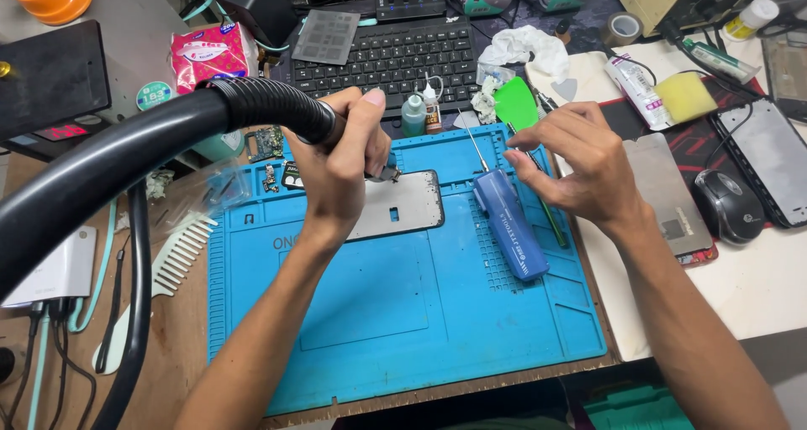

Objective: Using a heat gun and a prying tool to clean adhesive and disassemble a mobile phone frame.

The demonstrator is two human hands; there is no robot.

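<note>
My left hand (340,165) grips the handle of a hot-air tool on a thick black corrugated hose (109,169). Its metal nozzle (385,174) points down at the top edge of a phone frame (403,207) lying on the blue work mat (403,312). My right hand (576,165) hovers over the mat's right side with fingers spread and curled, holding nothing that I can see. Just under and left of it lies a blue electric screwdriver (508,224) with a thin bit. A green plastic pry tool (516,104) rests behind that hand.
A black keyboard (395,56) sits behind the mat, with two small bottles (420,110) at its front edge. A white comb (172,262) lies left. To the right are a black mouse (730,205), a phone panel (664,199) and a yellow sponge (685,96).
</note>
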